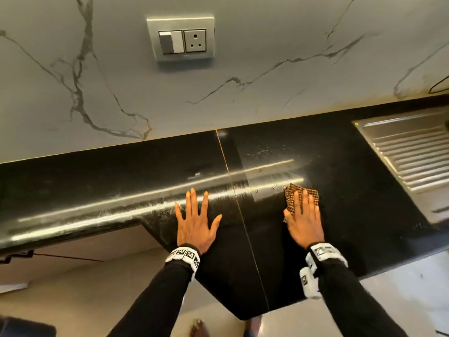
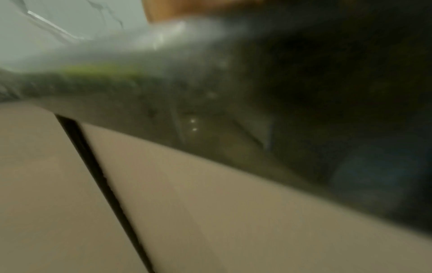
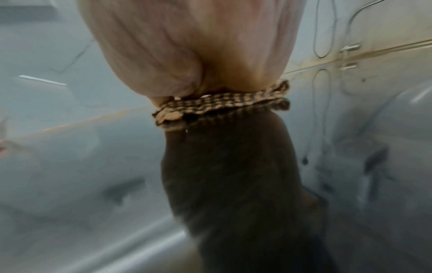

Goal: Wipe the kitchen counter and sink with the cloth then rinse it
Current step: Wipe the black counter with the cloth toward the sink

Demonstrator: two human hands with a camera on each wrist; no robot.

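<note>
A brown checked cloth (image 1: 291,197) lies on the glossy black counter (image 1: 121,181), right of a thin seam. My right hand (image 1: 303,215) presses flat on it with straight fingers, and cloth shows beyond the fingertips and at the thumb side. In the right wrist view the palm (image 3: 198,46) bears down on the folded cloth (image 3: 222,103). My left hand (image 1: 195,220) rests flat on the bare counter left of the seam, fingers spread, holding nothing. A steel sink drainboard (image 1: 408,152) with ridges sits at the right. The left wrist view is blurred.
Crumbs and streaks (image 1: 272,152) mark the counter behind the cloth. A marble wall (image 1: 267,69) with a switch and socket plate (image 1: 181,36) backs the counter. The counter front steps toward me in the middle. Pale floor (image 1: 73,288) lies below.
</note>
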